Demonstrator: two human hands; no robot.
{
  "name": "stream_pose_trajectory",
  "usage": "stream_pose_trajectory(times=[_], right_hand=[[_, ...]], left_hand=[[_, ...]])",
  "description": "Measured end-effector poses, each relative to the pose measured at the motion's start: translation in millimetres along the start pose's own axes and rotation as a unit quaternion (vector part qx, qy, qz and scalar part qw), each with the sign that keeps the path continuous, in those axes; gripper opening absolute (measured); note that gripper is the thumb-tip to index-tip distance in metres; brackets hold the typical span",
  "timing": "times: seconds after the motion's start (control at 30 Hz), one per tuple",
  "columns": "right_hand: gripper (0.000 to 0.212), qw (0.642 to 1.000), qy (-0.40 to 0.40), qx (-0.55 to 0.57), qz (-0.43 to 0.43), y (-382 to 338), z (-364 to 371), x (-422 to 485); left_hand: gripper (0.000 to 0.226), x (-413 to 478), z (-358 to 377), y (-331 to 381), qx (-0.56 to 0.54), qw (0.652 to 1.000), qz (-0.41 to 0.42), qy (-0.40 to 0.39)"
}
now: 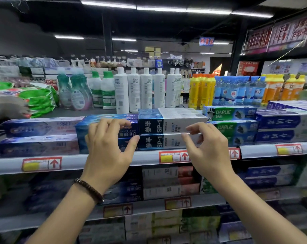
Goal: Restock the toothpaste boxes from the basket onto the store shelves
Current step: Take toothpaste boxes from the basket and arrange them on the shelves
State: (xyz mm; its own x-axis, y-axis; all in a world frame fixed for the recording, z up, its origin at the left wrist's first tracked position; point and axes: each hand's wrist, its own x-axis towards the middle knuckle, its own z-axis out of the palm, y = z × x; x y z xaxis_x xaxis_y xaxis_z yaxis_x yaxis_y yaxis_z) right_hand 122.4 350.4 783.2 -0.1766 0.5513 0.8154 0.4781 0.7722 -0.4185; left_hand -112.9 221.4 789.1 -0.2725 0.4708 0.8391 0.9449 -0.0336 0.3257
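Note:
Toothpaste boxes lie stacked on the top shelf (145, 158). My left hand (107, 148) reaches up to a dark blue toothpaste box (82, 129); its fingers curl over the box's top front edge and the thumb spreads toward the lower box. Right beside it sits a stack of navy-and-white SP-1 boxes (166, 126). My right hand (207, 148) hovers in front of that stack with fingers loosely curled and thumb apart, holding nothing. The basket is out of view.
Crest boxes (41, 128) lie left of the blue stack; green Darlie boxes (232, 112) and blue-white boxes (286, 122) lie to the right. Behind them stand white bottles (140, 90) and yellow bottles (200, 90). Lower shelves (149, 206) hold more boxes.

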Motion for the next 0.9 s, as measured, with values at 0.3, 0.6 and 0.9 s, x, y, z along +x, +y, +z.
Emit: stream_pose_trajectory(times=[0.3, 0.6, 0.9], right_hand=[[0.013, 0.999, -0.014, -0.025, 0.024, -33.6, 12.8, -22.3], [0.008, 0.999, -0.031, -0.03, 0.012, -64.0, 10.3, -44.8], [0.01, 0.999, -0.046, 0.009, -0.022, -85.9, 7.1, -53.9]], left_hand=[[0.037, -11.4, -14.6, -29.0, 0.0, 0.999, 0.009, -0.045], [0.032, -36.4, -41.2, -42.4, 0.019, 0.998, 0.005, -0.066], [0.029, -56.9, -82.3, -29.9, 0.068, 0.996, -0.006, -0.058]])
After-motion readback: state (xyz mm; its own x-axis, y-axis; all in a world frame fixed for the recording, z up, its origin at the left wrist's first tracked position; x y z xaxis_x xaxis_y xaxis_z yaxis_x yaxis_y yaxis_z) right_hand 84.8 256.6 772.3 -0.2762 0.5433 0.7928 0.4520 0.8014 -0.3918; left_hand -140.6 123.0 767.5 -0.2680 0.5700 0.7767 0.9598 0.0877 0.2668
